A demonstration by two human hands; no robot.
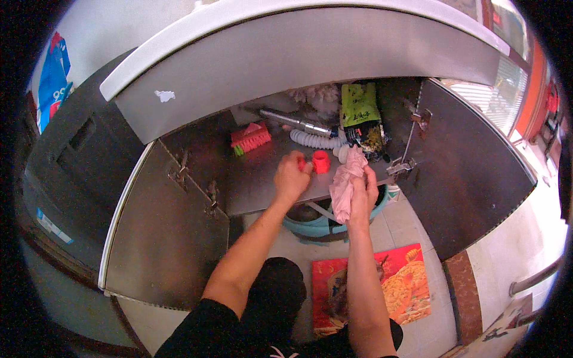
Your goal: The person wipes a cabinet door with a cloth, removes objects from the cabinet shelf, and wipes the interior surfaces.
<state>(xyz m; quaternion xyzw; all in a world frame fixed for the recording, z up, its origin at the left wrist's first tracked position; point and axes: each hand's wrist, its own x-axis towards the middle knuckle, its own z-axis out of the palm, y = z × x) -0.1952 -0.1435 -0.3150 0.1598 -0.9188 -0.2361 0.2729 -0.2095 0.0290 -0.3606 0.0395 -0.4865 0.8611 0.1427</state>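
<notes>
My left hand (pixel 292 174) is over the front part of a cabinet shelf (pixel 250 192), its fingers closed on a small red piece (pixel 301 164). Just right of it stands a red plastic ring or cap (pixel 320 162). In my right hand (pixel 365 194) is a crumpled pink cloth (pixel 344 188), held up at the shelf's front edge. Behind the cloth a white corrugated drain hose (pixel 315 140) lies across the shelf, next to a shiny metal tube (pixel 297 121). A scrubbing brush with red bristles (pixel 251 138) rests at the left of the shelf.
Green and black plastic packages (pixel 360 105) stand at the back right. Cabinet doors hang open at left (pixel 165 241) and right (pixel 474 179). Below the shelf is a teal basin (pixel 313 228); a red printed sheet or box (pixel 407 286) lies on the tiled floor. Metal hinges stick out both sides.
</notes>
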